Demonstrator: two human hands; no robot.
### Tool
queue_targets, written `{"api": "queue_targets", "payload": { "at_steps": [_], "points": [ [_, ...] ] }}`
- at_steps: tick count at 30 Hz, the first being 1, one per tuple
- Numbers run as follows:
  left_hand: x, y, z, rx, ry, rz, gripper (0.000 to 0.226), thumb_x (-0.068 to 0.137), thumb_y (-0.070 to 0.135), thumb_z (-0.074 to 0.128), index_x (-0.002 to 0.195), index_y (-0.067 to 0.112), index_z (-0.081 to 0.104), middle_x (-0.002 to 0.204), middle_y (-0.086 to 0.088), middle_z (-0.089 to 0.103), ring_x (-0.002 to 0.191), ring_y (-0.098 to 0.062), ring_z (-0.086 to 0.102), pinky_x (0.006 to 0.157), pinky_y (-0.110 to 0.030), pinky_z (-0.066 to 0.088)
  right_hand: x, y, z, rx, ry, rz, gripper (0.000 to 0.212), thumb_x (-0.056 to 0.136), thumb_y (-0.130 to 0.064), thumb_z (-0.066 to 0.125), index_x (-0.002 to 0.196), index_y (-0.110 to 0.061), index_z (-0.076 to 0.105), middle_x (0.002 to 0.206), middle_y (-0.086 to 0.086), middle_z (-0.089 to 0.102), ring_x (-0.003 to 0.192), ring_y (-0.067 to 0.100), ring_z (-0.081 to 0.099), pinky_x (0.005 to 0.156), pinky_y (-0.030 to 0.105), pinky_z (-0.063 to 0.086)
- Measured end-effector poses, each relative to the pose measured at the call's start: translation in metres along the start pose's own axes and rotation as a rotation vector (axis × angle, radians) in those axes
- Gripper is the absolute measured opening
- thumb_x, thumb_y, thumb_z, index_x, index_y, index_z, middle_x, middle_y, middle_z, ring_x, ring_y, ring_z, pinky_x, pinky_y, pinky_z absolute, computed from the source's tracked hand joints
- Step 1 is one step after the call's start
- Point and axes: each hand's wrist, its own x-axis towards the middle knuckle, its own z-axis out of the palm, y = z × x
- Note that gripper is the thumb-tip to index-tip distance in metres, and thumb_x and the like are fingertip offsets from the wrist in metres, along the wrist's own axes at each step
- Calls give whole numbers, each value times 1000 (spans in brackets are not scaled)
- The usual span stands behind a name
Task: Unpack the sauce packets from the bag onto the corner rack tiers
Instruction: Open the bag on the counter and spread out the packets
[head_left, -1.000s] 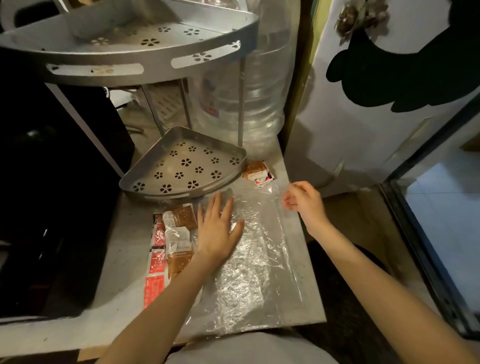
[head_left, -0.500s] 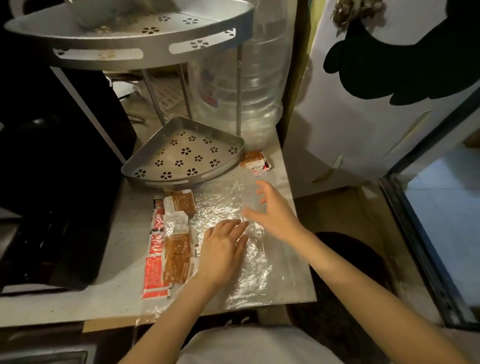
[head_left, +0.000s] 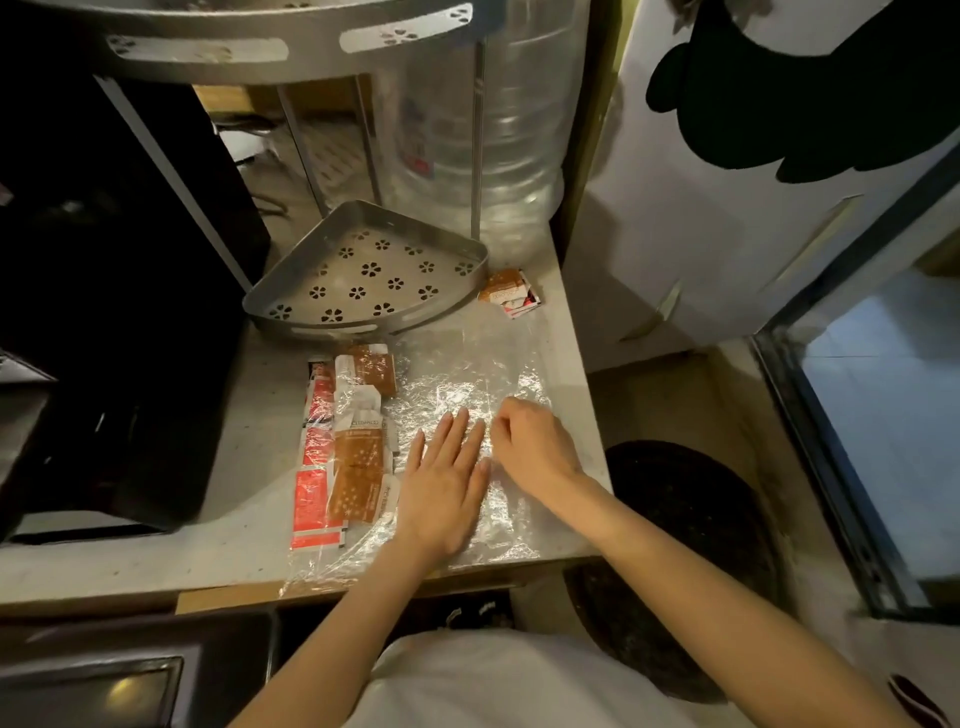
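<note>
Far left: sauce packets, red + brown, lie in a column inside the left side of the clear bag, which lies flat on the counter. They look the same as 0.5 s ago, none taken out. Two more packets sit loose on the counter just right of the lower rack tier, same spot as in both earlier frames. Lower tier holds nothing; upper tier is mostly cut off at the top edge, so can't tell its contents.

Left hand lies flat on the bag, palm down, fingers straight and close together, gripping nothing. It sits just right of the packet column. 1 s ago it was further up the bag w/ fingers spread; since then it has slid back toward the person.

Right hand changes most. 1 s ago it was off at the bag's right edge; 0.5 s ago it reached over the film w/ fingers open. Now it's beside the left hand, fingers curled in, prob pinching the plastic, though the actual pinch is hidden.

Judgement: left pins, right gathers film to open the bag. Task barely begun; nothing on the tiers I can see.
</note>
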Motion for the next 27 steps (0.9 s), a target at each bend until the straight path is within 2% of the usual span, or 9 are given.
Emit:
{"api": "queue_targets", "payload": {
  "at_steps": [3,5,11,14,17,19,21,24,27],
  "points": [
    [0,0,-1,-26,5,7,65,84,52,-18,143,29,-4,154,8,-7,141,-8,-15,117,-37,-8,-2,6,-7,115,45,34,24,96,-20,37,97,-4,55,86,14,65,74,27,59,62,36,45],
    [-1,-1,0,-22,1,12,62,86,51,-13,144,29,-3,154,8,-8,141,-9,-16,117,-38,-8,-4,15,-15,206,76,84,22,96,-21,38,93,-5,54,80,14,63,68,25,57,61,38,46],
    [0,-4,3,20,-8,13,57,91,50,0,144,29,-6,154,7,-11,140,-11,-20,116,-38,-11,6,54,-48,369,119,292,15,90,-17,51,86,-10,63,71,5,63,58,10,58,61,26,43],
    [0,-4,4,39,-1,12,55,94,49,3,144,29,-7,154,7,-13,140,-11,-21,116,-38,-12,11,74,-65,435,186,390,14,87,-17,55,85,-10,67,69,0,63,66,15,58,67,32,49],
    [1,-5,5,50,-5,14,54,95,48,4,144,28,-8,153,7,-15,139,-12,-22,115,-38,-13,13,92,-73,478,153,499,13,87,-16,55,81,-12,66,61,0,58,58,14,53,59,31,47],
    [1,-5,6,58,-8,13,54,95,47,4,144,28,-8,154,6,-15,139,-12,-22,115,-38,-13,13,102,-73,466,124,539,15,87,-15,54,81,-9,67,62,1,58,61,17,53,61,33,46],
    [1,-5,6,60,-8,12,55,94,48,4,144,28,-8,154,6,-14,139,-12,-22,115,-38,-12,11,109,-71,401,128,562,18,89,-15,51,90,-6,66,73,3,61,71,20,55,69,36,47],
    [1,-4,5,29,-12,11,56,93,51,2,144,29,-7,153,8,-14,139,-10,-22,116,-39,-10,7,112,-68,199,118,572,21,91,-18,49,107,-8,58,104,10,64,91,23,58,77,34,48],
    [2,-5,4,-18,-4,15,58,91,53,2,144,30,-3,154,8,-10,140,-8,-18,117,-39,-8,9,106,-66,-64,50,504,47,89,-22,54,132,-12,39,128,12,54,120,30,47,92,42,45]
  ]
}}
